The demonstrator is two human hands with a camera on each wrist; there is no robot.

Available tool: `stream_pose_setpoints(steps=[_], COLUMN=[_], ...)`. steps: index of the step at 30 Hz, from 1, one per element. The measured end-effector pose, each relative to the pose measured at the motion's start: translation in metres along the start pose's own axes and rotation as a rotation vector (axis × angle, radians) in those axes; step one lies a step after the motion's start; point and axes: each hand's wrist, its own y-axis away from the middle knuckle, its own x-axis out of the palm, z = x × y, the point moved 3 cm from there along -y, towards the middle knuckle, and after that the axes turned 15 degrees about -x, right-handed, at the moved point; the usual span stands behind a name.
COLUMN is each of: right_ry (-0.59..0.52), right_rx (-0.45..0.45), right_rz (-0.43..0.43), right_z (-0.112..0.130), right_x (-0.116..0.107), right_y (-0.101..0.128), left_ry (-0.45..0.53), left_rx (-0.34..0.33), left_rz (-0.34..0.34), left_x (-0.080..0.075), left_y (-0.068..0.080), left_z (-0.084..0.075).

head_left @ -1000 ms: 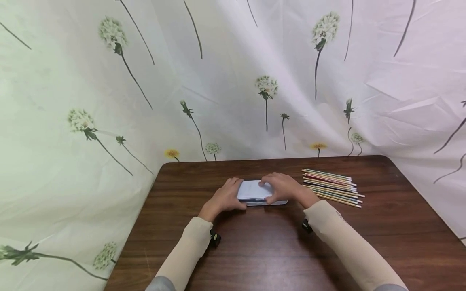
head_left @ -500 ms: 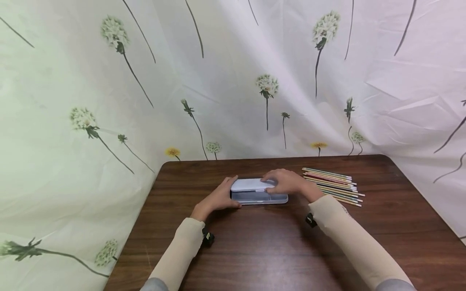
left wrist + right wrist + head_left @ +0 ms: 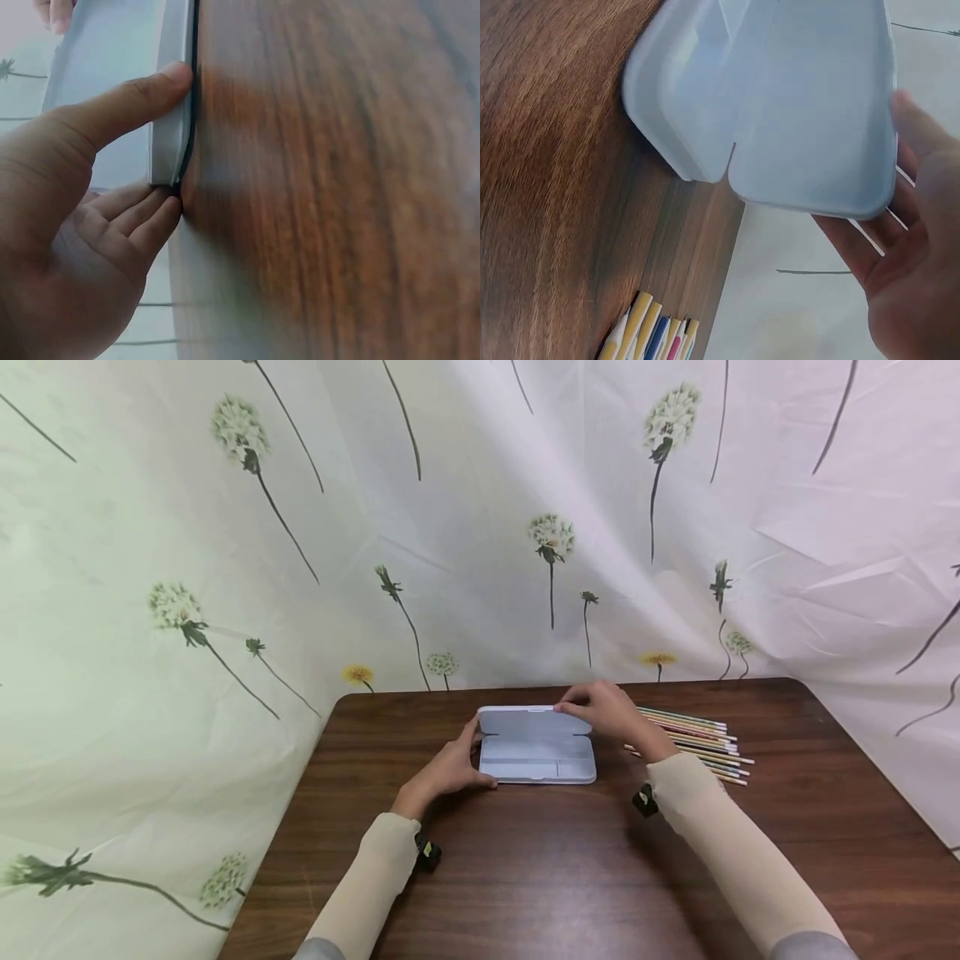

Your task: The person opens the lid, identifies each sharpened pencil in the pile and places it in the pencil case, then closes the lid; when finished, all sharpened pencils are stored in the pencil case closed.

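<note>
Dandelion-printed cloth (image 3: 465, 527) hangs behind and beside a dark wooden table (image 3: 540, 868), on which a pale blue pencil case (image 3: 537, 758) lies open between the two hands.

At the case's left end, the left hand (image 3: 448, 768) grips the lower tray: in the left wrist view the thumb (image 3: 127, 105) lies along the near edge of the tray (image 3: 171, 112), while the other fingers (image 3: 142, 217) curl round the corner at its short end, so the tray sits pinched between thumb and fingers.

Over the far right corner, the right hand (image 3: 609, 712) holds the raised lid (image 3: 534, 721). In the right wrist view the fingers (image 3: 855, 240) lie fairly straight behind the lid's outer face (image 3: 817, 105), with the thumb tip (image 3: 915, 127) at its free edge, so the lid stands tilted back against the fingers.

Just beyond the right wrist, coloured pencils (image 3: 701, 745) lie side by side on the table, apart from the case.
</note>
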Motion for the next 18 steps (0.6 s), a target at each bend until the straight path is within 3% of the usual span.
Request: stream_pose_setpoints(steps=[4, 11, 13, 18], right_ry=[0.064, 0.145, 0.139, 0.118], right_rx=[0.033, 0.183, 0.234, 0.29], right_rz=[-0.072, -0.3, -0.302, -0.188], right_z=[-0.002, -0.017, -0.023, -0.036], right_x=[-0.001, 0.006, 0.013, 0.03], right_y=[-0.004, 0.0, 0.002, 0.005], left_ry=[-0.017, -0.054, -0.065, -0.067], left_rx=[-0.008, 0.003, -0.002, -0.013], left_rz=[0.001, -0.02, -0.019, -0.019], left_x=[-0.001, 0.0, 0.001, 0.002], left_y=[0.002, 0.005, 0.006, 0.007], left_z=[0.002, 0.002, 0.002, 0.002])
